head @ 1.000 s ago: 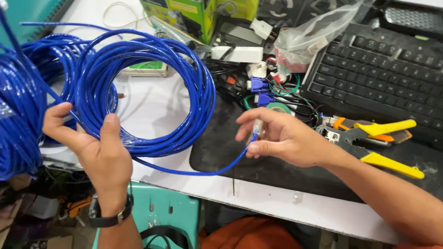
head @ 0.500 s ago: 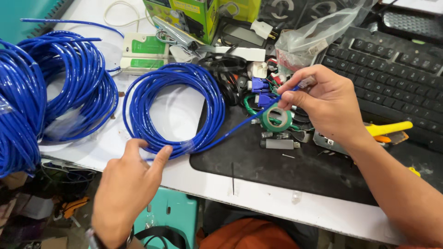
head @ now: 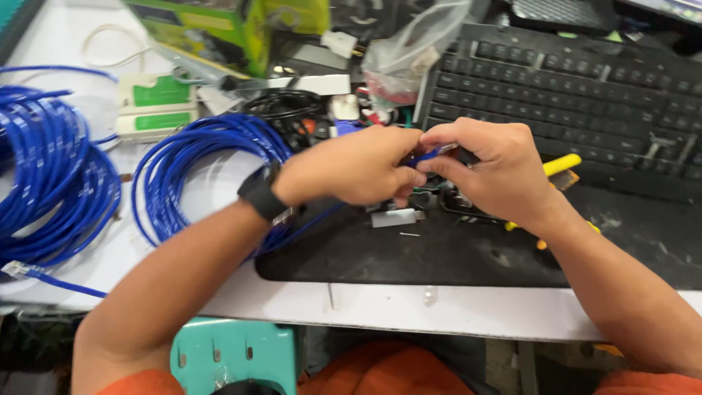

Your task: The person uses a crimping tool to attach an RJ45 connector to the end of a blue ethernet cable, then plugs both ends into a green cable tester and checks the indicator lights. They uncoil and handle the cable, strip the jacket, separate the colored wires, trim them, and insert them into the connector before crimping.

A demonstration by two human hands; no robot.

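My left hand (head: pixel 351 164) and my right hand (head: pixel 486 168) meet over the black mat (head: pixel 439 252), both pinching the free end of a blue network cable (head: pixel 420 155). That cable runs back under my left wrist to a blue coil (head: pixel 183 172) lying on the white table. A black watch sits on my left wrist. What is at the cable's tip is hidden by my fingers.
A second, larger blue cable coil (head: pixel 51 183) lies at the left, with a clear plug (head: pixel 14 269) near the table edge. A black keyboard (head: pixel 585 88) is behind my hands. Yellow-handled pliers (head: pixel 559 167), a green and white tester (head: pixel 153 106), a plastic bag (head: pixel 409 51) and small parts lie around.
My left hand let go of the coil, which now lies flat on the table, and came across to join my right hand on the cable end.
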